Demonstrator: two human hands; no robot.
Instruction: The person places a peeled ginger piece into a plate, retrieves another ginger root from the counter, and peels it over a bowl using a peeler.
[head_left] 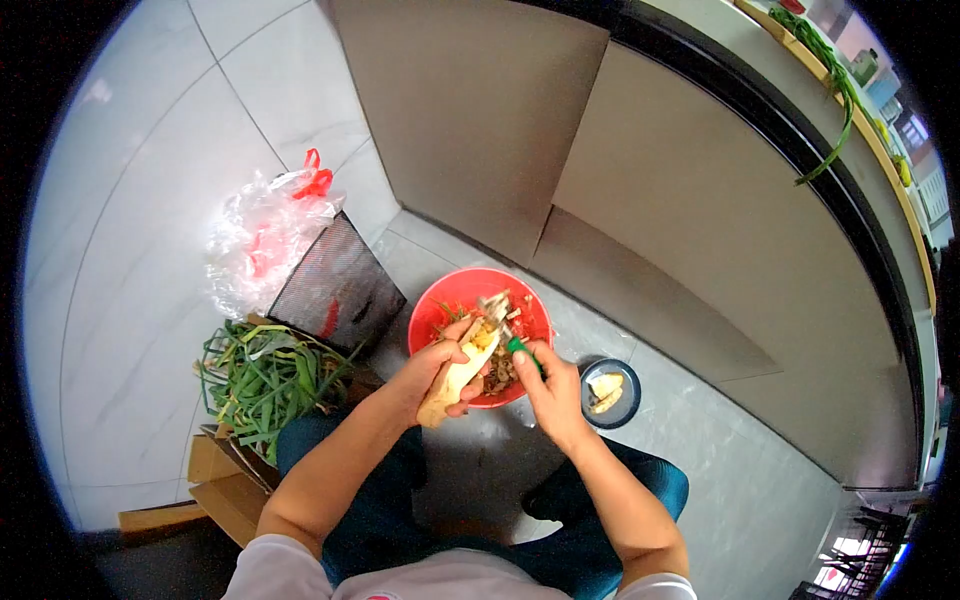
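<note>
My left hand (440, 372) is wrapped around a long, pale yellow vegetable (455, 388); its kind is not clear. The vegetable slants up over a red basin (428, 300), its upper end a deeper yellow. My right hand (552, 390) grips the green handle (517, 347) of a small peeling tool, whose metal head lies close to the vegetable's upper end. Its exact shape is blurred. Inside the basin lie brown and pale scraps (502, 372) and some green bits. A dark round dish (629, 408) right of the basin holds pale yellow pieces (605, 392).
A dark mesh bin (345, 280) with a clear plastic bag (245, 240) stands left of the basin. Green leafy stalks (260, 385) fill a cardboard box (225, 490) by my left knee. Grey cabinets (480, 110) rise ahead, with green stalks (835, 75) hanging off the counter.
</note>
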